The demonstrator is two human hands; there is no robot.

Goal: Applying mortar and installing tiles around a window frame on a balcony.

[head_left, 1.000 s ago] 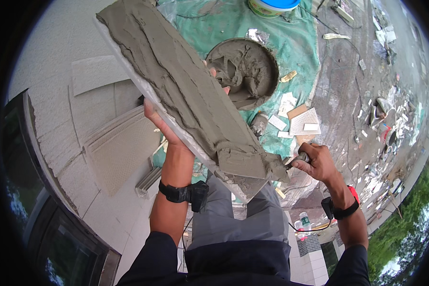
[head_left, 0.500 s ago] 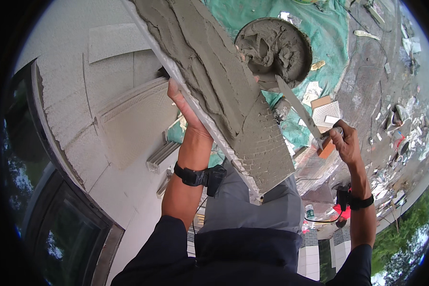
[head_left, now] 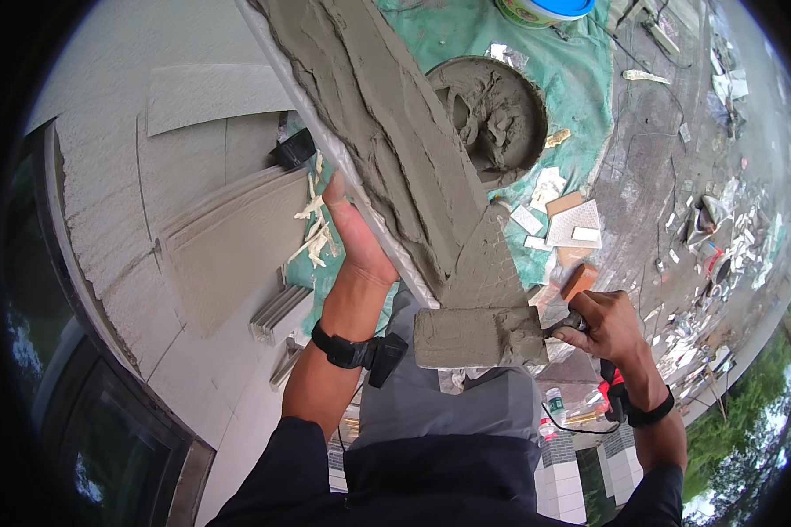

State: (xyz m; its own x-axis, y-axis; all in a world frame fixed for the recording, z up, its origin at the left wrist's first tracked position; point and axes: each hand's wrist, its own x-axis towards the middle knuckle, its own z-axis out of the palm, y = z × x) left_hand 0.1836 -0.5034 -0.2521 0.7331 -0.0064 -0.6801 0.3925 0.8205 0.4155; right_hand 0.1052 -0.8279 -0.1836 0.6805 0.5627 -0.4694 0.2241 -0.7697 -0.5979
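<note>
A long pale slab (head_left: 268,53), its upper face thickly spread with grey mortar (head_left: 387,149), slants from the top of the view down toward my legs. Under its left edge my left hand (head_left: 360,239) grips it, with the thumb showing along the side and the other fingers hidden beneath. My right hand (head_left: 608,327) is closed round the handle of a trowel (head_left: 479,338). The mortar-covered blade lies crosswise at the slab's near end. Beyond the slab stands a round dark tub (head_left: 543,110) of wet mortar, partly covered by it.
Green sheeting (head_left: 580,70) lies under the tub, with a blue-lidded bucket (head_left: 554,9) at the top. An orange brick (head_left: 580,282) and tile offcuts (head_left: 576,224) lie near my right hand. Stacked panels (head_left: 237,237) lean at the wall on the left. Debris litters the right-hand ground.
The trowel has come from beside the tub onto the slab's near end, now flat across it with mortar on its blade. My right hand has moved down and left.
</note>
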